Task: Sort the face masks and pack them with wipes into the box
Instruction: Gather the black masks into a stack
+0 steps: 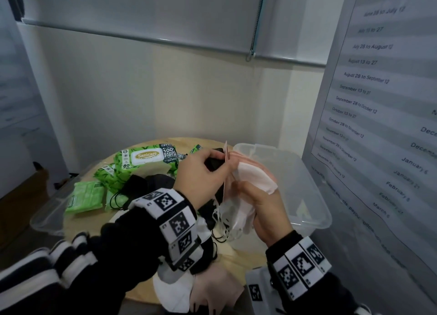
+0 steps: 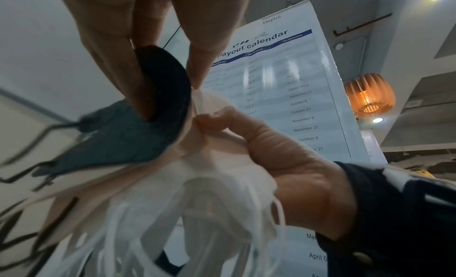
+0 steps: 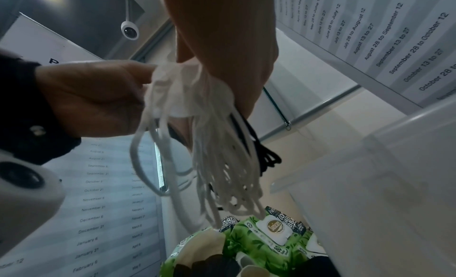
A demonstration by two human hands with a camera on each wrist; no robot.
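Observation:
Both hands meet above the round table, beside the clear plastic box (image 1: 305,196). My left hand (image 1: 216,163) pinches a black face mask (image 1: 212,164) against a bundle of white masks (image 1: 253,178) and pink masks (image 1: 237,156). My right hand (image 1: 246,188) grips that bundle from below. White and black ear loops (image 3: 222,174) dangle from it. In the left wrist view my left hand (image 2: 170,82) holds the black mask (image 2: 138,136), with the right thumb (image 2: 212,121) pressed on the pale masks (image 2: 197,183). A large green wipes pack (image 1: 146,158) lies at the back.
Small green wipe packs (image 1: 85,196) and loose black masks (image 1: 139,184) lie on the wooden table (image 1: 99,222). A white mask (image 1: 172,293) and a pink one (image 1: 217,288) sit at the near edge. A clear lid (image 1: 47,215) lies left. A calendar banner (image 1: 378,101) stands right.

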